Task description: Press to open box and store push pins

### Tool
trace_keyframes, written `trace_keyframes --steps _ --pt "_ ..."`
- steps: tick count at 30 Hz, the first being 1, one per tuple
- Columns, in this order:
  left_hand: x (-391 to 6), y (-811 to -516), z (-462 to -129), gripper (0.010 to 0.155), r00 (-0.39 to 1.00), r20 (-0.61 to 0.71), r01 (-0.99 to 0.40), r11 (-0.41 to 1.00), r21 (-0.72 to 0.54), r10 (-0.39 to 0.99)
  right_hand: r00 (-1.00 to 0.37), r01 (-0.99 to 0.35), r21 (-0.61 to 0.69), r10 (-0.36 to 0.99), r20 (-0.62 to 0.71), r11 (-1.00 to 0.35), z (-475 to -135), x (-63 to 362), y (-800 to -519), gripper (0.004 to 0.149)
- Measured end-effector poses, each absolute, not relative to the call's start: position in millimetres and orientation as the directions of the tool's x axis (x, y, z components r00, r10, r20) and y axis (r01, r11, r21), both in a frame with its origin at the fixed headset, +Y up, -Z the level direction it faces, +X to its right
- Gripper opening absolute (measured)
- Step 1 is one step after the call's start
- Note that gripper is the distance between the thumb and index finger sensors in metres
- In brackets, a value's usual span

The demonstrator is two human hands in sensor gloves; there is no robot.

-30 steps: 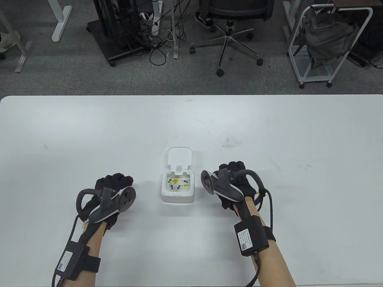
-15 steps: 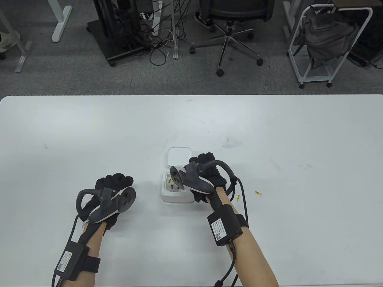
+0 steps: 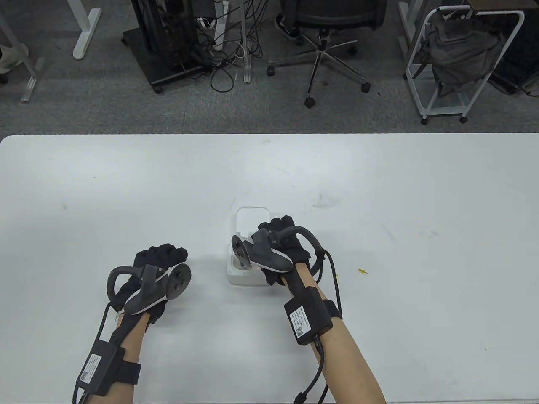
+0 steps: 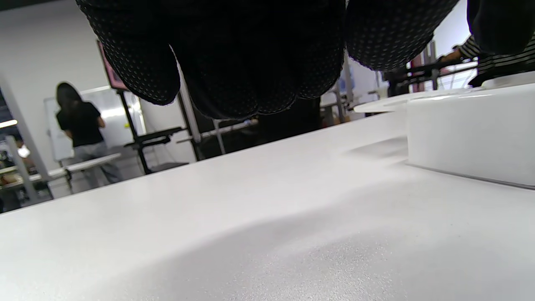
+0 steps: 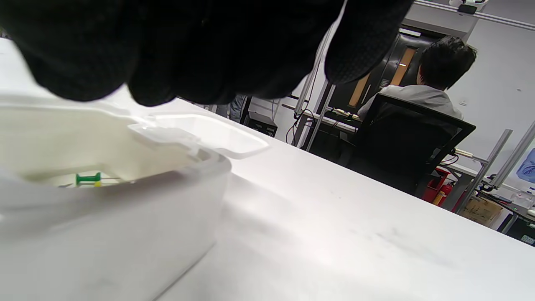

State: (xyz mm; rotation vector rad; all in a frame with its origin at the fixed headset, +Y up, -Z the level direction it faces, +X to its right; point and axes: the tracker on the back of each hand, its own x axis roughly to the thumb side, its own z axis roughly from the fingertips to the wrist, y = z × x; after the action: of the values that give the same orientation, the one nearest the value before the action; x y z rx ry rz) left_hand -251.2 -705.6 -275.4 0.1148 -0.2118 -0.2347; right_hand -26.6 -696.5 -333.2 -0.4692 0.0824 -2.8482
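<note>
A small white box [image 3: 247, 278] stands open at the table's middle, its lid [image 3: 248, 215] folded back on the far side. My right hand [image 3: 278, 229] hovers over the box and covers its compartment. In the right wrist view its fingers [image 5: 167, 54] are bunched just above the box [image 5: 108, 234], where a green push pin [image 5: 87, 178] lies inside. I cannot see whether the fingers pinch a pin. My left hand [image 3: 162, 254] rests curled on the table left of the box, holding nothing. A yellow push pin [image 3: 362, 271] lies on the table to the right.
The white table [image 3: 126, 181] spreads wide on all sides of the box. In the left wrist view the box's side [image 4: 468, 133] shows at the right. Beyond the far edge stand an office chair [image 3: 324, 38] and a white cart [image 3: 454, 63].
My right hand moved left from the table beside the box to above its open compartment, uncovering loose yellow pins on the table. My left hand has not moved.
</note>
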Motion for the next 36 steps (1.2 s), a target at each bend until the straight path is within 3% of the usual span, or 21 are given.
trace_keyframes --steps 9,23,36 --pt "-251 -705 -275 0.051 0.951 0.192 0.220 0.966 0.134 -0.243 -0.930 0.256 -0.094 -0.272 0.247 -0.962 -322 24 -688 0.050" --pt "-251 -705 -275 0.050 0.951 0.188 0.227 0.966 0.123 -0.247 -0.952 0.274 0.026 -0.268 0.145 -0.961 -307 109 -725 0.046" --pt "-251 -705 -276 0.050 0.949 0.187 0.234 0.965 0.117 -0.253 -0.935 0.344 0.080 -0.334 0.119 -0.936 -299 129 -754 0.048"
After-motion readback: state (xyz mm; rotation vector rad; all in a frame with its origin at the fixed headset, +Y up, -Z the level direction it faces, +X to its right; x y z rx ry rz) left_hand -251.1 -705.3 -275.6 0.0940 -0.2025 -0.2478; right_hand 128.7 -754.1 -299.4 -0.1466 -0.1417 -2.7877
